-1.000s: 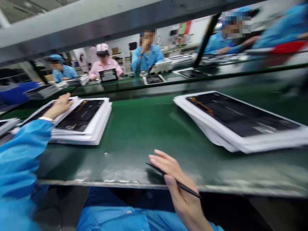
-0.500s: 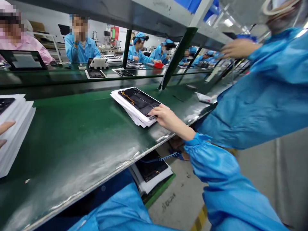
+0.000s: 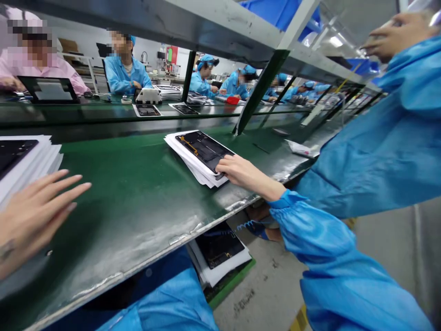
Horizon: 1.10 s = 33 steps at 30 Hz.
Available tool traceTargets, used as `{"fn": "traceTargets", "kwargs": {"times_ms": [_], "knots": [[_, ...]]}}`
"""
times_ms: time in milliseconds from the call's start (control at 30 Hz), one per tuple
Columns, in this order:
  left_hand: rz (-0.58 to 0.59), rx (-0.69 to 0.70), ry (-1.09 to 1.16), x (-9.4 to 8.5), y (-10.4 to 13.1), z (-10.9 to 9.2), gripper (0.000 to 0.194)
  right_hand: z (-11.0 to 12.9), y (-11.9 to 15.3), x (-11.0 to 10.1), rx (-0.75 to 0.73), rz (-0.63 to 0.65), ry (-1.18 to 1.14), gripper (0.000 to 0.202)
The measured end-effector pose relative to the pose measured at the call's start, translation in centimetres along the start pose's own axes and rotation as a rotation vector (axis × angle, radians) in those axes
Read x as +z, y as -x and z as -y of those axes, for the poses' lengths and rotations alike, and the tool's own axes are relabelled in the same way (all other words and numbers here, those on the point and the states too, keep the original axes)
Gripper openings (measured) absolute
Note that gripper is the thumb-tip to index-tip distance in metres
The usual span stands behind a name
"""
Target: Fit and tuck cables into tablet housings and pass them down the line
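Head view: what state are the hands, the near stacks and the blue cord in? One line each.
Left hand: open, fingers spread; contact with the left stack unclear.
Right hand: fingers bent at the dark panel's near corner; firmness unclear.
Dark panel: lying on white sheets.
White sheets: piled unevenly, edges staggered.
Left stack: edges uneven, cut off by the frame.
Lower stack: below the bench's edge, partly hidden.
Blue cord: coiled.

Blue bin (image 3: 272, 11) overhead; red tray (image 3: 233, 99) farther off
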<state>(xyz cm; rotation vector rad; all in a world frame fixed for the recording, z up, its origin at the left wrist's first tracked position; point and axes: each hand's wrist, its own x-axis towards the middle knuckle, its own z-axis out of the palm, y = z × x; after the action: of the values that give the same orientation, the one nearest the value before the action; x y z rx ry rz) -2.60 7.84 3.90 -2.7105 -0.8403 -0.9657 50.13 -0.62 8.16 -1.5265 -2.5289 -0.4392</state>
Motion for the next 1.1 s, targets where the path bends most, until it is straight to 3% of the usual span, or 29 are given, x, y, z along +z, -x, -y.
{"fn": "traceTargets", "kwargs": {"times_ms": [100, 167, 233, 300, 400, 467, 533, 700, 767, 833, 900, 967, 1033, 1100], "knots": [[0.095, -0.034, 0.225, 2.4, -2.3, -3.3, 0.034, 1.2, -0.7, -0.7, -0.023, -0.105, 0.023, 0.03], [0.183, -0.241, 0.562, 4.0, -4.7, -5.9, 0.037, 3.0, -1.7, -1.3, -0.048, -0.182, 0.015, 0.036], [0.346, -0.565, 1.044, 5.5, -7.5, -8.3, 0.055, 5.9, -2.9, -2.0, -0.095, -0.235, 0.005, 0.036], [0.433, -0.762, 1.448, 6.8, -10.2, -10.1, 0.06, 9.9, -4.1, -2.5, -0.159, -0.261, 0.029, 0.032], [0.347, -0.817, 1.49, 8.0, -12.3, -11.3, 0.045, 15.9, -4.8, -2.4, -0.272, -0.271, 0.138, 0.027], [0.243, -0.869, 1.395, 8.0, -11.9, -11.4, 0.03, 18.9, -4.7, -1.7, -0.323, -0.263, 0.153, 0.026], [0.185, -0.94, 1.309, 7.3, -10.1, -11.0, 0.028, 20.7, -4.4, -0.7, -0.337, -0.28, 0.046, 0.027], [0.284, -1.113, 1.194, 3.6, -4.1, -8.2, 0.036, 23.5, -3.5, 1.7, -0.202, -0.448, -0.656, 0.032], [0.376, -1.043, 1.065, 2.0, -2.5, -6.6, 0.052, 24.9, -3.6, 2.4, -0.12, -0.459, -0.853, 0.047], [0.432, -0.857, 0.738, 0.8, -1.2, -5.1, 0.063, 26.5, -4.1, 3.2, -0.023, -0.44, -1.002, 0.058], [0.425, -0.628, 0.309, -0.3, 0.1, -4.2, 0.056, 28.1, -4.5, 4.2, 0.096, -0.446, -1.161, 0.061], [0.391, -0.41, 0.031, -1.3, 1.2, -4.4, 0.035, 29.3, -4.7, 5.2, 0.183, -0.489, -1.273, 0.057], [0.405, -0.241, 0.05, -1.8, 2.2, -5.3, 0.025, 29.9, -4.7, 6.0, 0.215, -0.532, -1.297, 0.051], [0.44, -0.135, 0.221, -1.9, 2.9, -6.3, 0.022, 30.0, -4.7, 6.3, 0.21, -0.547, -1.277, 0.047]]}}
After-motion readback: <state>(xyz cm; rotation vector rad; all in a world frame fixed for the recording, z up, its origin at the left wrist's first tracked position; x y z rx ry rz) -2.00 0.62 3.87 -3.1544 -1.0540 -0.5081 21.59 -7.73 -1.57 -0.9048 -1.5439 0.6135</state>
